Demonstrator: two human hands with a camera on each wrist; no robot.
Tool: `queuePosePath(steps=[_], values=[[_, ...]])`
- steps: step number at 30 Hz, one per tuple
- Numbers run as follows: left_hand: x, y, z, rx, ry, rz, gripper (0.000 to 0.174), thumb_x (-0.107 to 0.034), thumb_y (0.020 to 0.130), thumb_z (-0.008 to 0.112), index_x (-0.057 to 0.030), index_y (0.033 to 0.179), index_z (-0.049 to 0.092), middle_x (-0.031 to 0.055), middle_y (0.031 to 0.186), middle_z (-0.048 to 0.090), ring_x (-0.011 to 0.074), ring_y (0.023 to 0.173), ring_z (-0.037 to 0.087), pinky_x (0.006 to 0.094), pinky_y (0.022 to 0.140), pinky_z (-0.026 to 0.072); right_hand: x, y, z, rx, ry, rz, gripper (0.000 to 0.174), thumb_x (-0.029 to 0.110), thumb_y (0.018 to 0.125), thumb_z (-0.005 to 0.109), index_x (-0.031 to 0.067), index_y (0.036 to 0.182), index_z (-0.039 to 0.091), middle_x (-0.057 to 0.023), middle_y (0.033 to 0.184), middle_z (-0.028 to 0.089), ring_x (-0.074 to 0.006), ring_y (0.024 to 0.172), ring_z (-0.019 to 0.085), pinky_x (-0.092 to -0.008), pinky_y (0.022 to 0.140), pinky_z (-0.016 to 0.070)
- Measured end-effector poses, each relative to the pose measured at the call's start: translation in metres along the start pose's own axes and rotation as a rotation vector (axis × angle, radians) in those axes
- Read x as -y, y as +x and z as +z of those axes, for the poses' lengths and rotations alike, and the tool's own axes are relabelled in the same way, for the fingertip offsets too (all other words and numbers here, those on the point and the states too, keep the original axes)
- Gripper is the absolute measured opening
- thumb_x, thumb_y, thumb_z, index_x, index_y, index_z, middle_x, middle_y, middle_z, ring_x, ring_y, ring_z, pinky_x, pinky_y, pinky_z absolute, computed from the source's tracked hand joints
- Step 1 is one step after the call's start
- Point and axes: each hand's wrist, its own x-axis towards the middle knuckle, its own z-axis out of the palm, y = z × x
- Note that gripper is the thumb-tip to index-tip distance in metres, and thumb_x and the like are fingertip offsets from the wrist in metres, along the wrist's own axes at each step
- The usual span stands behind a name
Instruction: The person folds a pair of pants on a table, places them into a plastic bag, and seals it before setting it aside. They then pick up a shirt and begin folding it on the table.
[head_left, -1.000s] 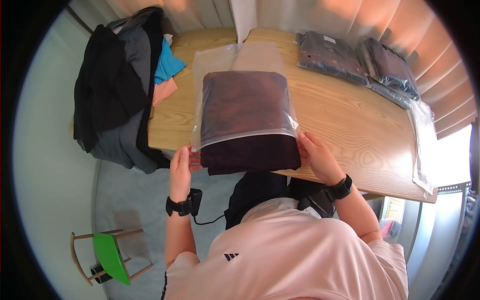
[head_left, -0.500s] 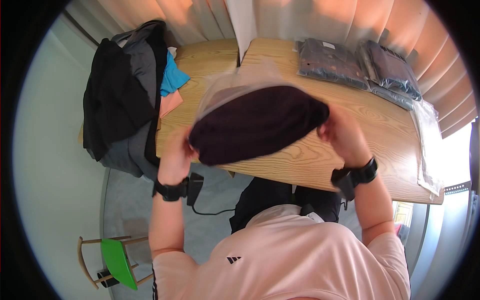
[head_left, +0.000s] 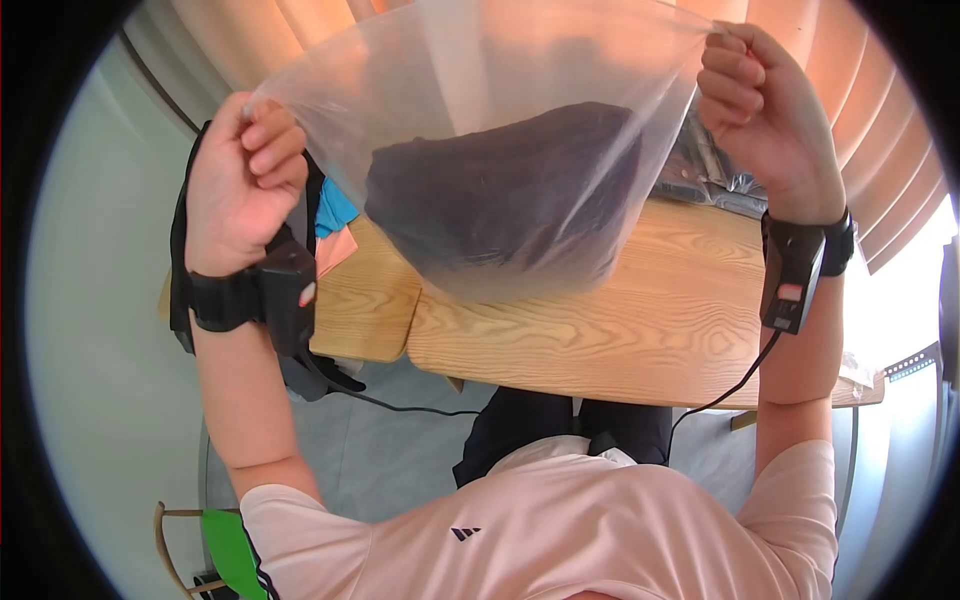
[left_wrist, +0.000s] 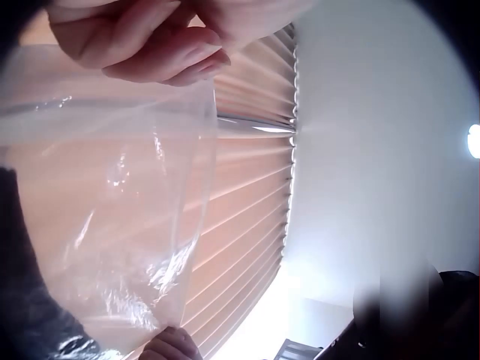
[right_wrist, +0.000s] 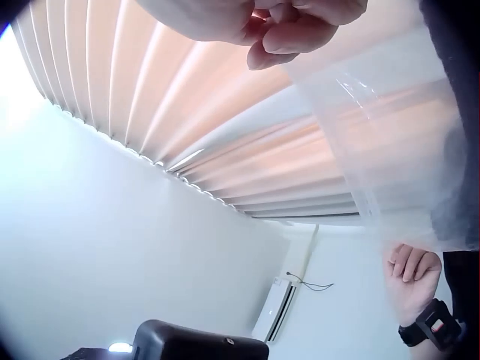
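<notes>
One translucent plastic bag [head_left: 480,85], stretched taut, held aloft; inside, one dark, rounded cloth bundle [head_left: 500,200]. Hands, two: left hand [head_left: 248,185], right hand [head_left: 768,115], fingers curled, each pinching one bag corner. Below the bag: two light-brown wood-grain tabletops [head_left: 600,345], side by side. Behind it: pleated peach fabric curtain [head_left: 870,140].

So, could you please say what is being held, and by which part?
The plastic bag, its two upper corners pinched by the left hand and the right hand.
</notes>
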Motion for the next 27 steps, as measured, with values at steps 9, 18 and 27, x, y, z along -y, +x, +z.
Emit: queuePosePath(steps=[9, 18, 27], values=[[-0.032, 0.043, 0.015, 0.135, -0.037, 0.108, 0.017, -0.012, 0.091, 0.047, -0.0076, 0.074, 0.042, -0.0029, 0.062, 0.039, 0.0063, 0.049, 0.033, 0.0198, 0.043, 0.0269, 0.027, 0.054, 0.001, -0.164, -0.003, -0.163, 0.026, 0.016, 0.092, 0.04, 0.0124, 0.066, 0.043, 0.0044, 0.052, 0.043, -0.0085, 0.043, 0.038, -0.0215, 0.04, 0.0309], [-0.007, 0.035, 0.01, -0.009, 0.144, 0.497, 0.022, -0.014, 0.089, 0.051, -0.0089, 0.07, 0.042, -0.0014, 0.062, 0.041, 0.0089, 0.05, 0.033, 0.0229, 0.046, 0.0277, 0.011, 0.05, -0.014, 0.089, -0.141, -0.281, 0.023, 0.015, 0.096, 0.039, 0.0086, 0.074, 0.04, 0.004, 0.056, 0.032, -0.0074, 0.049, 0.032, -0.0209, 0.046, 0.0273], [0.231, -0.132, -0.079, -0.11, 0.638, -0.261, 0.018, -0.008, 0.086, 0.051, -0.0026, 0.07, 0.057, 0.0012, 0.06, 0.057, 0.0067, 0.053, 0.052, 0.0207, 0.05, 0.0409, -0.136, -0.137, -0.128, -0.217, -1.032, 0.453, 0.023, 0.014, 0.092, 0.048, 0.0042, 0.072, 0.053, -0.0017, 0.061, 0.056, -0.0079, 0.053, 0.052, -0.0213, 0.052, 0.0423]])
